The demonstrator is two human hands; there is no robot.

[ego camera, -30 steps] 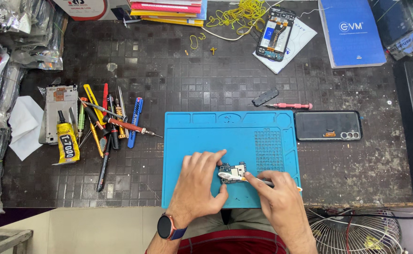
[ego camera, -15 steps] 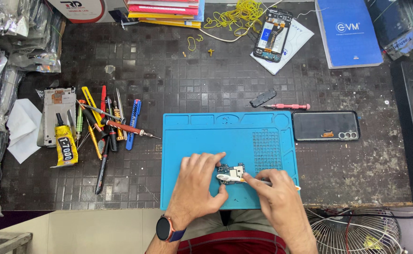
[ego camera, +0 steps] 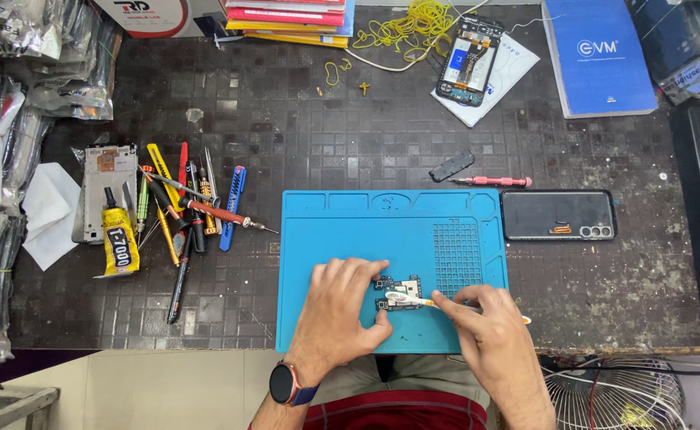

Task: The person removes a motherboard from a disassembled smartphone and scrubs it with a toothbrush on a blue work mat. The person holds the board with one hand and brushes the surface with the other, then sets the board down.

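Dark, scuffed bench (ego camera: 350, 143) carries everything. Biggest thing on it is the blue silicone repair mat (ego camera: 350, 231), sitting at the bench's front edge, about the middle. Just off the mat's right edge lies a black phone back cover (ego camera: 557, 215), with a pink screwdriver (ego camera: 489, 181) just behind it. Toward the left edge there's a messy pile of hand tools (ego camera: 186, 211) and a yellow glue tube (ego camera: 117, 243). An opened phone (ego camera: 469, 60) lies near the back edge.

Left hand (ego camera: 338, 314) is spread flat on the mat's front part, fingertips pinning a small circuit board (ego camera: 396, 291). Right hand (ego camera: 489, 334) pinches a thin white stick tool (ego camera: 413, 300), whose tip rests on the board.
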